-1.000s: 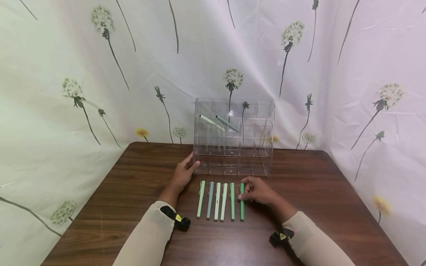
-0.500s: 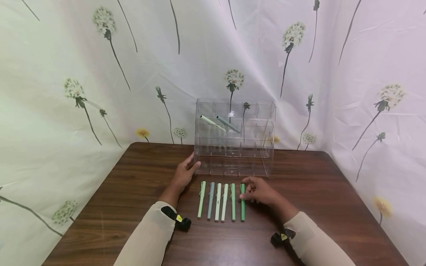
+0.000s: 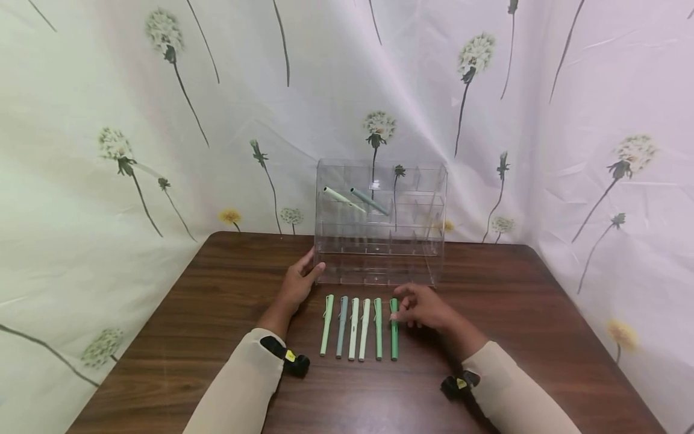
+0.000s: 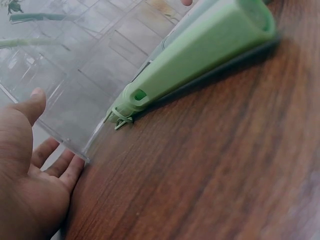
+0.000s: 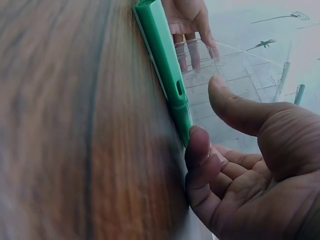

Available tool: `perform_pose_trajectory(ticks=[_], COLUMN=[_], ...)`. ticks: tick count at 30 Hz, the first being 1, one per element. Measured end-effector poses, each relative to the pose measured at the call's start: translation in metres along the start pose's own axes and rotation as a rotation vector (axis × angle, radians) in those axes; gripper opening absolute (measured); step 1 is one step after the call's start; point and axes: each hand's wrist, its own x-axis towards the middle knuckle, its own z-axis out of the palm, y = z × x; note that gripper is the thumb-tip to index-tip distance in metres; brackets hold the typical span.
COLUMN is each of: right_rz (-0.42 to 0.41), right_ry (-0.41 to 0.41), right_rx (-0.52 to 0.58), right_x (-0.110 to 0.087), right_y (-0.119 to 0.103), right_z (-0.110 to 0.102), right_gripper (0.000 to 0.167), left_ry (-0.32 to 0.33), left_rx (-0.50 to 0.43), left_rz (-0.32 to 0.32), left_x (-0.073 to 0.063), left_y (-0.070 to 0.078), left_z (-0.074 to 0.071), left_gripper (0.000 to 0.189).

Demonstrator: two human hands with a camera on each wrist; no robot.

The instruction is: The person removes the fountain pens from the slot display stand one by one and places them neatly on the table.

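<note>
At its lower left side, a clear plastic pen rack (image 3: 379,241) is held by my left hand (image 3: 299,284), thumb in front and fingers along the outer wall. My right hand (image 3: 425,306) is at the dark green pen (image 3: 394,337), the rightmost in a row on the table. In the right wrist view, the thumb stands off that green pen (image 5: 162,55), while bent fingertips are at its far end; whether they touch cannot be told. Also in the row are a light green pen (image 3: 327,328), a grey-blue pen (image 3: 341,328), two pale pens (image 3: 354,331) and a mid-green pen (image 3: 378,331).
Slanting in the rack's upper left compartments are a pale green pen (image 3: 344,199) and a grey-blue pen (image 3: 370,201). The brown wooden table (image 3: 217,337) ends at a flower-printed curtain (image 3: 244,90) behind and at the sides.
My right thumb has lifted a little off the dark green pen, and the right hand has risen slightly. The left hand, rack and pens keep their places; the head view shifts slightly.
</note>
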Motion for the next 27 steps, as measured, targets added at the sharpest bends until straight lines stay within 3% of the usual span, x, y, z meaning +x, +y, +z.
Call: perform_pose_trajectory(ticks=[11, 18, 20, 27], right_rz=[0.018, 0.031, 0.033, 0.023], right_ry=[-0.025, -0.039, -0.047, -0.05], right_rx=[-0.064, -0.076, -0.085, -0.123], right_x=[0.0, 0.0, -0.001, 0.002], right_y=[-0.014, -0.022, -0.026, -0.041], right_z=[-0.014, -0.023, -0.026, -0.036], right_gripper=[0.065, 0.071, 0.072, 0.073], left_ry=[-0.015, -0.028, -0.029, -0.015], left_rx=[-0.016, -0.018, -0.012, -0.022], left_rz=[-0.003, -0.039, -0.038, -0.041], left_x=[0.002, -0.014, -0.016, -0.004], left_y=[-0.005, 0.027, 0.029, 0.012], left_z=[-0.001, 0.0, -0.001, -0.001], left_gripper=[0.071, 0.07, 0.07, 0.07])
